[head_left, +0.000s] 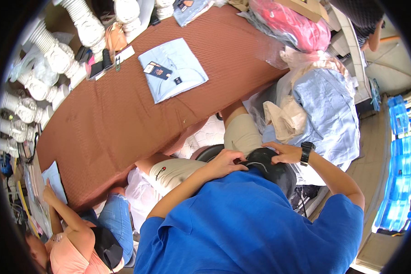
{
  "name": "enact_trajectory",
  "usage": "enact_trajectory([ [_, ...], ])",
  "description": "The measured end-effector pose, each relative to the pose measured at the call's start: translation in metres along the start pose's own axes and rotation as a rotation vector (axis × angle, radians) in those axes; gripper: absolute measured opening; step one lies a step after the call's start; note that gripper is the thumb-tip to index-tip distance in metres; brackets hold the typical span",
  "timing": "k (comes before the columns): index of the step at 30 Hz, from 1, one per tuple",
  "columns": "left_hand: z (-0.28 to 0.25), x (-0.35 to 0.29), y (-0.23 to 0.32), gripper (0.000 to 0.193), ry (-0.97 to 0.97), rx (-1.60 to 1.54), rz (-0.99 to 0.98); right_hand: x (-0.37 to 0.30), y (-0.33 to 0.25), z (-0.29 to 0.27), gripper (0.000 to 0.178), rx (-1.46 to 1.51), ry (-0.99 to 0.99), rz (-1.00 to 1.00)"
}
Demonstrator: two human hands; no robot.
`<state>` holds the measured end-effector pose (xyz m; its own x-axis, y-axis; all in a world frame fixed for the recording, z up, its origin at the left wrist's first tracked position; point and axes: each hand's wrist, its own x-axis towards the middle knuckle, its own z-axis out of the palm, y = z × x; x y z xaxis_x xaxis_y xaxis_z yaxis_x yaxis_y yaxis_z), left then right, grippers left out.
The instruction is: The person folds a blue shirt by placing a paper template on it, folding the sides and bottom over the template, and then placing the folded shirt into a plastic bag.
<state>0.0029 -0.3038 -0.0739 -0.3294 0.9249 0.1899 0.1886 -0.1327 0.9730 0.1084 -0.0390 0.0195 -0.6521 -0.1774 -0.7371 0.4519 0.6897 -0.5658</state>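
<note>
A black zippered bag rests on my lap, against my blue shirt. My left hand is at its left edge with the fingers closed on it, their tips partly hidden. On the bag's right side, my right hand grips the rim with curled fingers; a black watch is on that wrist. Ahead of me on the table lies a folded light-blue shirt with a dark tag on it.
A brown quilted cloth covers the table. Loose light-blue garments are heaped at my right. Pink bagged garments lie at the far right. At the left sits a co-worker, one hand on pale-blue cloth. Blue water bottles stand far right.
</note>
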Motion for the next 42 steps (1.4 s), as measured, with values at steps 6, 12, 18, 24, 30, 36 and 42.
enact_trajectory([
  [6,0.049,0.055,-0.015,0.027,-0.322,-0.026,0.207,-0.047,0.033,0.017,0.097,0.211,-0.281,0.558],
  [12,0.097,0.097,-0.008,0.024,-0.618,-0.093,0.298,-0.035,0.129,0.096,0.084,0.167,-0.440,0.721],
  [18,0.017,0.054,0.001,0.041,-0.258,-0.095,0.017,-0.017,0.176,0.179,0.073,0.162,-0.430,0.668],
  [24,-0.063,-0.104,0.007,0.025,0.269,0.044,-0.358,-0.021,0.181,0.217,0.063,0.204,-0.361,0.651],
  [30,-0.011,-0.177,-0.013,0.013,0.447,-0.280,-0.690,-0.017,0.172,0.193,0.055,0.155,-0.452,0.612],
  [36,-0.011,-0.153,-0.020,0.010,0.600,-0.359,-0.686,-0.003,0.093,0.096,0.049,-0.288,-0.515,0.408],
  [42,-0.014,-0.112,-0.017,0.013,0.810,-0.298,-0.546,0.036,-0.016,0.052,0.017,-0.125,0.389,-0.305],
])
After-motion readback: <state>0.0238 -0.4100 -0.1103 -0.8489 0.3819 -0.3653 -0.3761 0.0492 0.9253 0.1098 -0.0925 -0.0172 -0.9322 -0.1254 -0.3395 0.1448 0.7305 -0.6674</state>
